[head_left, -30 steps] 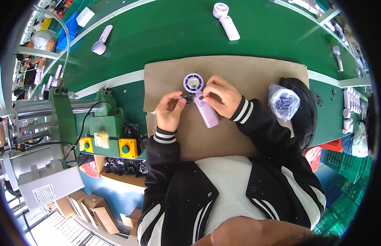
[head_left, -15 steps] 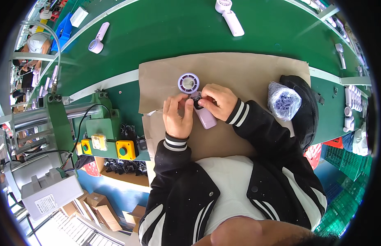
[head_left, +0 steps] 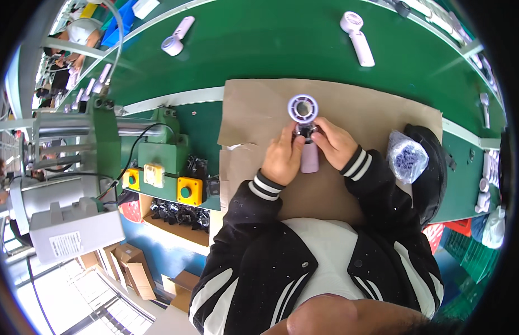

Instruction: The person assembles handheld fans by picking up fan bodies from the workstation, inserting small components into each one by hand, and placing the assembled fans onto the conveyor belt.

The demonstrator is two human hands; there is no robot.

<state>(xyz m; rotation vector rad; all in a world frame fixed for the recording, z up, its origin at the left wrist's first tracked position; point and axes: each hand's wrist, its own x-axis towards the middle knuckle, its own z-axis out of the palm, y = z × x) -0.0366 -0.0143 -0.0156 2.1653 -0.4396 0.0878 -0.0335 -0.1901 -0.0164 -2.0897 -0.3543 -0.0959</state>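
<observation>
A lilac handheld fan (head_left: 309, 159) lies on the brown paper in front of me, its round ring head pointing away and its handle toward me. Between head and handle sits a dark, partly clear piece (head_left: 306, 132), too small to make out. My left hand (head_left: 283, 154) grips the fan's left side at this joint, thumb and fingertips closed against it. From the other side, my right hand (head_left: 336, 144) pinches the same joint with thumb and fingers. The fingertips partly cover the dark piece.
Brown paper (head_left: 259, 100) covers the green bench. At right, a plastic bag of small dark parts (head_left: 407, 157) rests against a black bag (head_left: 429, 173). A green press with yellow button boxes (head_left: 190, 191) stands left. Beyond, more fans (head_left: 358, 42) lie on a green belt (head_left: 270, 39).
The whole view has shifted, so the bench appears farther right. The fan's handle, slanted before, now points nearly straight toward me. Both hands have stayed at the joint, with the left fingers now closer around it.
</observation>
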